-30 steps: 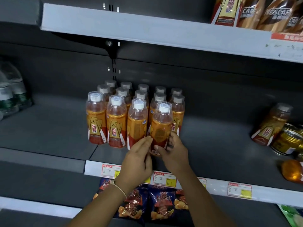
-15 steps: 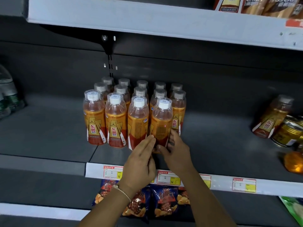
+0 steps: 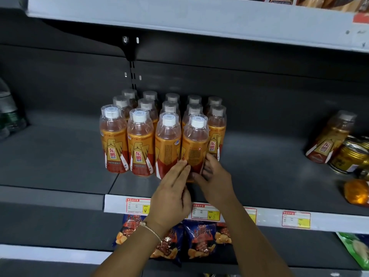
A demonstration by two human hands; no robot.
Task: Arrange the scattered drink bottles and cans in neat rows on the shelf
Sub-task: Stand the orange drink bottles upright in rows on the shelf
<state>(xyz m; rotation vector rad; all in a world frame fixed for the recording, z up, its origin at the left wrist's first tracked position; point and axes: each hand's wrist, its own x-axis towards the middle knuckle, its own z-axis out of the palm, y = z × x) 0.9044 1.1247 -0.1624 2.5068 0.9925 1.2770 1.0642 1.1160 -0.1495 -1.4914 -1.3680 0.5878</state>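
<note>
Orange plastic drink bottles with white caps [image 3: 159,132] stood in a tight block near the middle of the grey metal shelf [image 3: 60,156], several rows deep and mostly square to the front edge. That much of the job looked done. What remained, judging by the scene, sat well apart at the right end: a tilted orange bottle [image 3: 329,136] leaning against a gold can [image 3: 348,156], with another orange item [image 3: 357,193] lying near the shelf edge (too blurred to name).

Both hands were on the front-right bottle [image 3: 194,146], the last one in the front row. The left hand [image 3: 171,194] had its fingers straight and together, pressed flat against the bottle's lower left side; the right hand [image 3: 215,176] curled its fingers round the lower right side — a two-sided nudge, probably squaring it into line.

That bottle showed its back label of fine print, as did its neighbour, while the two at the left of the row faced forward with the bold logo. Each cap wore a clear shrink sleeve — the bottles looked sealed and full, so they should slide steadily without tipping.
</note>
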